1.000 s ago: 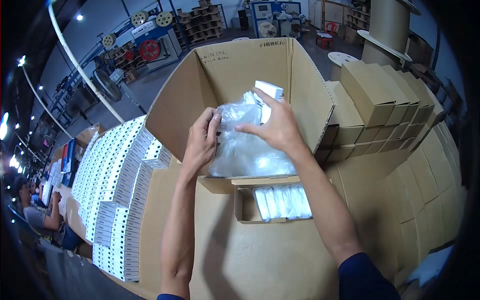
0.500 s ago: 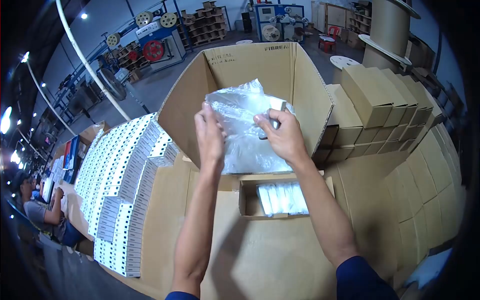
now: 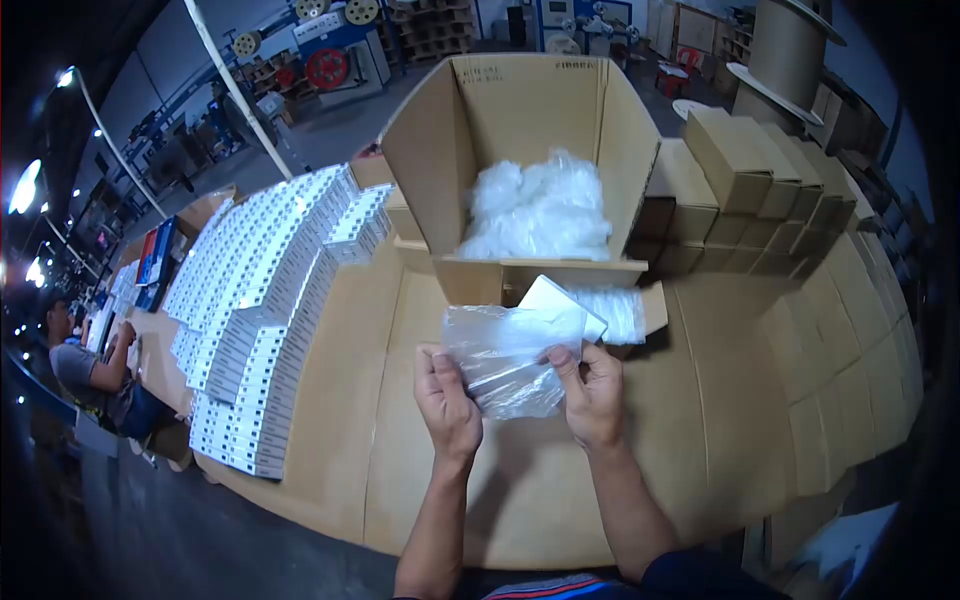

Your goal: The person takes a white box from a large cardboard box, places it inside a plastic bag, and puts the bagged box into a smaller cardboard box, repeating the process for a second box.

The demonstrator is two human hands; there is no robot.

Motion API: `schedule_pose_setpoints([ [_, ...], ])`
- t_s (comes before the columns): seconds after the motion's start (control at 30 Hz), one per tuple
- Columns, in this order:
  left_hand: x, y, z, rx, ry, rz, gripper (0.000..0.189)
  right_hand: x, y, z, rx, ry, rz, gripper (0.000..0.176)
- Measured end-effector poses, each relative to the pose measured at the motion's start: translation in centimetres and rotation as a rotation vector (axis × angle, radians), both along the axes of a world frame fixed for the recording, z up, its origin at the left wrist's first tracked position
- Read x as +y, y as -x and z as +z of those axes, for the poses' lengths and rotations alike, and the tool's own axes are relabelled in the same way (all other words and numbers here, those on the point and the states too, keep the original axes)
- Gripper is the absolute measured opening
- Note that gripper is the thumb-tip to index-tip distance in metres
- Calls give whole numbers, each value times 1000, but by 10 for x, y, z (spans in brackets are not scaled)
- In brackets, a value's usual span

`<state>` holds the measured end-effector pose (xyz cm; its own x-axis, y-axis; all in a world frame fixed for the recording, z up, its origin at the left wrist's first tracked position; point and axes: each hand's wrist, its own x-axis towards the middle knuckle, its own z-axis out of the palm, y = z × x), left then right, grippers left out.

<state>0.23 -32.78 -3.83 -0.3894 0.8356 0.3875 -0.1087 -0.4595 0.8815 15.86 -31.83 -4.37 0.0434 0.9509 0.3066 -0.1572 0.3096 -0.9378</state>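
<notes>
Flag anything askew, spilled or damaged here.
Nothing looks spilled or damaged. The white box sits tilted, its corner poking above the clear bag held by the left hand and right hand. Crumpled bags lie heaped in the carton.

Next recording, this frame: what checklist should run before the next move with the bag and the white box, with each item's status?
1. Grip of left hand on plastic bag: ok.
2. Grip of right hand on its other edge: ok.
3. white box fully inside the bag: not ok, a corner shows above it.
4. Bag mouth open: cannot tell.
5. Free room in small carton behind the hands: cannot tell.
</notes>
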Motion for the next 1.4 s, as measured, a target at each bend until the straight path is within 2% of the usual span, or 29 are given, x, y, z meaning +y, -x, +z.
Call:
schedule_pose_setpoints([
  [0.07,-29,5,-22,-30,73,57,22,-28,3,-8,-12,49,-42,29],
  [0.17,-52,10,-30,161,-62,325,29,-57,4,-16,-102,10,-105,24],
  [0.2,-62,22,-43,293,-158,427,28,-64,4,-20,-154,-11,-124,23],
  [0.3,-89,31,4,951,-275,424,38,-81,5,-31,-247,-71,-162,22],
  [0.33,-93,32,12,1023,-252,341,50,-85,6,-32,-266,-98,-169,23],
  [0.43,-90,25,26,1173,-249,263,54,-96,9,-31,-307,-101,-204,23],
  [0.57,-90,25,14,1009,-233,190,48,-105,7,-28,-315,-58,-178,23],
  [0.67,-94,26,17,990,-148,127,43,-107,5,-29,-309,-50,-174,23],
  [0.77,-96,27,16,991,-66,41,36,-108,2,-30,-358,-64,-170,22],
  [0.87,-92,28,14,1127,-159,-23,21,-108,0,-28,-402,-79,-123,22],
  [0.97,-89,25,13,1002,-166,-47,12,-109,-7,-26,-467,-64,-42,23],
  [1.0,-86,28,12,999,-133,-72,14,-110,-11,-26,-505,-44,-14,24],
  [1.1,-80,37,6,773,37,-103,21,-111,-27,-33,-582,-24,130,24],
  [1.17,-76,38,-8,530,86,-105,29,-115,-30,-38,-576,13,164,23],
  [1.2,-76,33,-14,314,126,-108,31,-116,-29,-40,-551,43,138,22],
  [1.23,-71,33,-24,211,43,-66,32,-116,-30,-42,-527,69,113,22],
  [1.27,-65,32,-34,117,-47,-25,37,-115,-28,-49,-429,36,59,20],
  [1.3,-61,32,-45,28,-124,23,57,-115,-28,-50,-434,30,37,20],
  [1.37,-80,30,-50,-267,78,-187,91,-113,-30,-51,-447,13,-9,20],
  [1.4,-87,34,-62,-230,146,-339,97,-112,-30,-53,-438,29,-17,21],
])
